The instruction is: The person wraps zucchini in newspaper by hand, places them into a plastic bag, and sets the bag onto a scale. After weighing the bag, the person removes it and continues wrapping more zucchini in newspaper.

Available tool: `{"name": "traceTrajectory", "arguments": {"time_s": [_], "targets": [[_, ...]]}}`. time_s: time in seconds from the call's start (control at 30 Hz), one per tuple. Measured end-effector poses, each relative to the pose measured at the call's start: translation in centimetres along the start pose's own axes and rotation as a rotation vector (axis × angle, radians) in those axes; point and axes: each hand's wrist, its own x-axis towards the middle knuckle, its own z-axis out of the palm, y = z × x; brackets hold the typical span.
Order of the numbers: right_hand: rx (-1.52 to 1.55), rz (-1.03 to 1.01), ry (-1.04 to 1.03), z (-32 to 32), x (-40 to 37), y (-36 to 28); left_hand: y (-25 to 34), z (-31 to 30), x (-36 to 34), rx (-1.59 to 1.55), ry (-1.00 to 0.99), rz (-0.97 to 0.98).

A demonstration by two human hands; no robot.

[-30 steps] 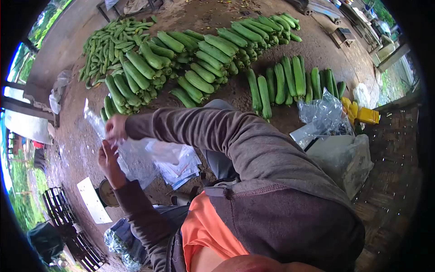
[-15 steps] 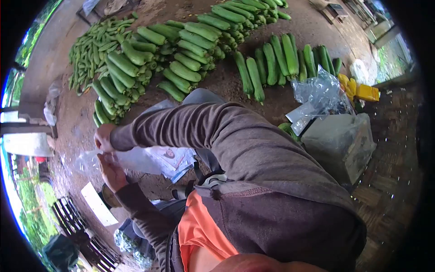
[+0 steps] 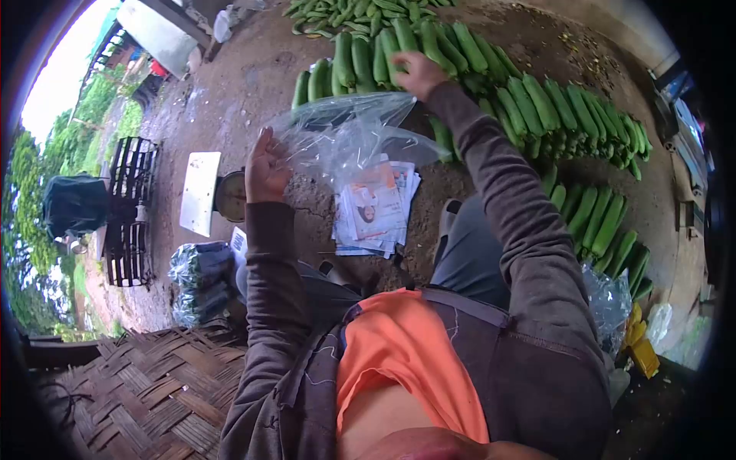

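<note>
We see thin, glossy plastic in the clear bag (image 3: 341,138) and a smooth, faint sheen on the green vegetables (image 3: 361,61). The printed sheets (image 3: 376,215) look like flat paper, the sleeves (image 3: 494,157) matt cloth, the ground (image 3: 230,100) rough.

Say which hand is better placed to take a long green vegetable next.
Likely the right. The right hand is over the long green vegetables, though contact is unclear; the left hand is farther from them, at the edge of the clear plastic bag.

Plastic bag (image 3: 337,142) between hands (image 3: 268,170), papers (image 3: 373,218) on the ground (image 3: 313,218) just nearer, gourds (image 3: 539,101) beyond and right, board (image 3: 200,192) left
</note>
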Motion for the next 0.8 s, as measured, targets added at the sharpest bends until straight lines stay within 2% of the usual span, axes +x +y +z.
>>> {"name": "traceTrajectory", "arguments": {"time_s": [0.03, 0.07, 0.1, 0.13, 0.17, 0.2, 0.23, 0.27, 0.3, 0.33, 0.37, 0.4, 0.43, 0.47, 0.5, 0.57, 0.67, 0.7, 0.73, 0.8], "targets": [[0.017, -0.256, 0.126, -0.1, -0.3, -3.4, -0.4, 2.1, -0.8, 0.062, 0.004, 0.003], [0.141, -0.504, 0.076, 0.2, -0.8, -6.0, -0.9, 5.2, -2.2, 0.125, -0.003, -0.004], [0.010, -0.525, 0.020, 2.3, -1.5, -6.2, -2.2, 7.1, -3.1, 0.194, -0.021, -0.023], [-0.119, -0.554, -0.033, 3.8, -2.2, -7.2, -2.7, 6.4, -2.8, 0.347, -0.099, -0.018], [-0.320, -0.321, -0.327, 4.8, -2.2, -8.1, -3.3, 5.7, -2.5, 0.498, -0.178, -0.001], [-0.305, -0.236, -0.273, 6.6, -1.2, -6.9, -3.4, 5.6, -1.7, 0.825, -0.259, 0.052], [-0.286, -0.153, -0.218, 7.9, -0.4, -6.2, -3.7, 5.9, -1.7, 1.151, -0.429, 0.305], [0.064, -0.317, 0.041, 8.4, 0.3, -4.8, -4.2, 1.4, 2.3, 1.320, -0.487, 0.551], [0.526, -0.193, -0.187, 6.9, 0.6, -5.3, -4.5, -1.9, 3.6, 1.540, -0.272, 0.642], [1.051, 0.578, -0.402, 7.8, 1.9, -7.4, -4.4, -8.0, 8.5, 1.635, -0.114, 0.691], [1.035, 0.620, -0.504, 7.7, 1.6, -8.1, -3.6, -11.5, 10.2, 1.766, 0.130, 0.623], [0.697, 0.438, -0.615, 7.1, 1.1, -8.5, -2.6, -8.7, 6.7, 1.522, 0.212, 0.199], [0.302, 0.233, -0.690, 6.7, 0.8, -8.9, -1.3, -13.2, 7.9, 0.705, -0.006, 0.065], [-0.024, 0.078, -0.743, 6.8, 0.7, -8.8, 1.1, -15.8, 8.7, 1.322, -0.270, 0.233], [-0.210, -0.002, -0.774, 7.2, 1.2, -8.2, 3.4, -18.4, 9.5, 1.857, -0.453, 0.586], [-0.426, -0.095, -0.751, 9.0, 3.3, -6.2, 6.2, -16.1, 6.7, 1.513, -0.317, 0.384], [0.009, -0.017, -0.363, 14.1, 11.2, 2.2, 6.3, -15.0, 4.7, 1.153, -0.196, -0.063], [0.244, -0.061, -0.402, 13.5, 11.5, 2.2, 5.9, -14.5, 3.5, 1.022, -0.155, -0.203], [0.480, -0.102, -0.442, 12.7, 11.2, 2.1, 2.7, -8.1, -1.0, 1.191, -0.237, -0.024], [0.775, -0.007, -0.657, 9.1, 7.8, -1.0, 4.5, -12.2, 1.7, 1.462, -0.263, 0.099]]}}
